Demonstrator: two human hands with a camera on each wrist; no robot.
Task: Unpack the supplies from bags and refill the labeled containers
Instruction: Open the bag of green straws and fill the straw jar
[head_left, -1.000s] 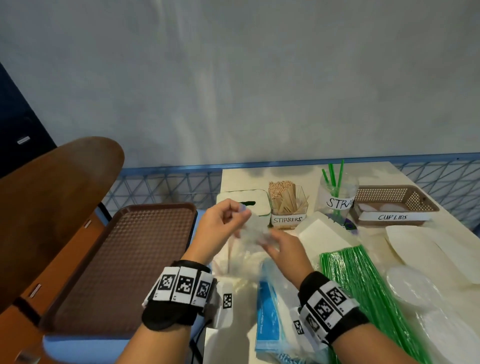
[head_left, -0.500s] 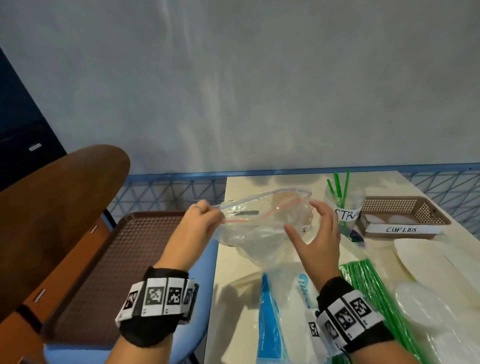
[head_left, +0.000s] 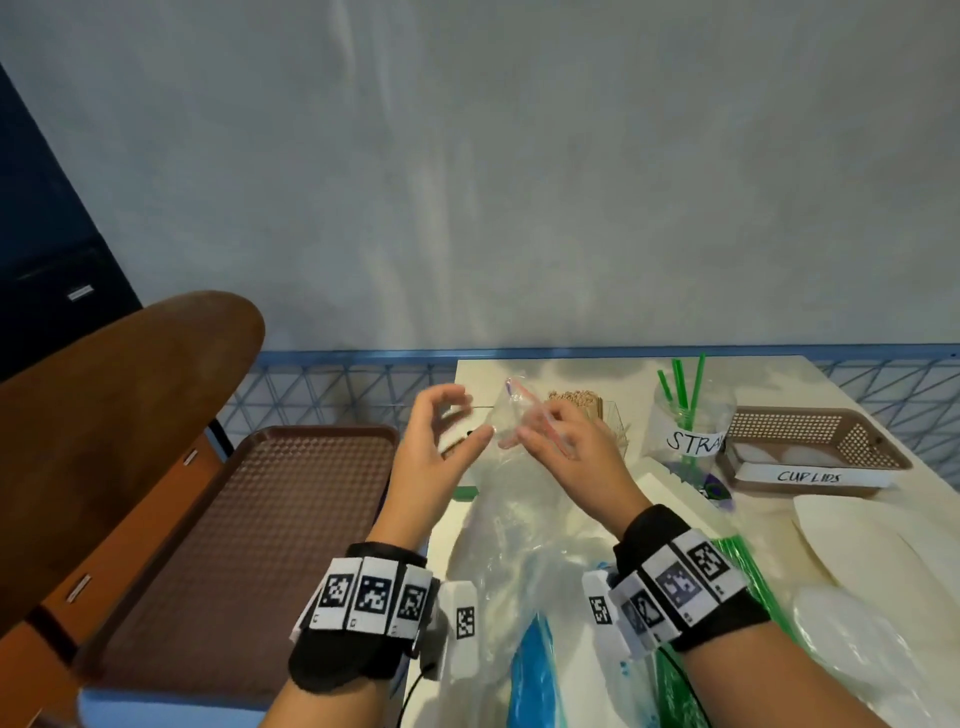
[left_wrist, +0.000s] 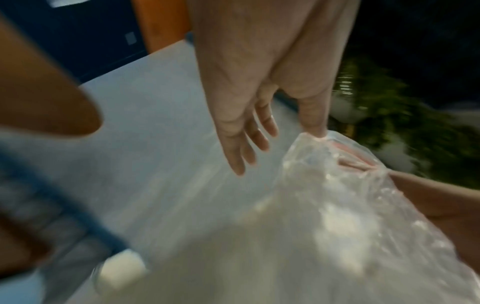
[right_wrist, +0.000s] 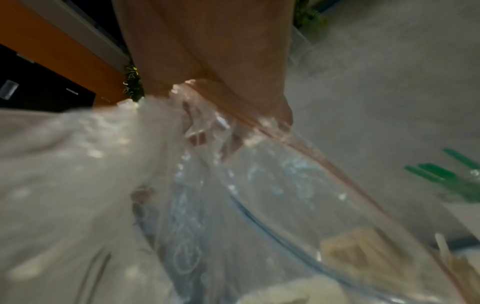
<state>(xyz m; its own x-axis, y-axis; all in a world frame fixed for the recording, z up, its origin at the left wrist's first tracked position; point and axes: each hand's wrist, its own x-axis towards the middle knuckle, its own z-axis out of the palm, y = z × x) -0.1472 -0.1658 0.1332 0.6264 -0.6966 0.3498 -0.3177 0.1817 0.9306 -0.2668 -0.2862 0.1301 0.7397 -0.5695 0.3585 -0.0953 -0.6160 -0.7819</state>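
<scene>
Up front, right hand (head_left: 576, 457) gripping clear bag (head_left: 511, 415), left hand (head_left: 434, 452) seemingly loose, "CUP LIDS" basket (head_left: 810, 441)

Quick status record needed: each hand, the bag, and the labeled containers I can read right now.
left hand: open, beside the bag; contact unclear
right hand: grips clear zip bag near its red seal
bag contents: none visible
stirrer box: holds stirrers, label hidden
straw cup: a few green straws
cup lids basket: some lids inside
</scene>
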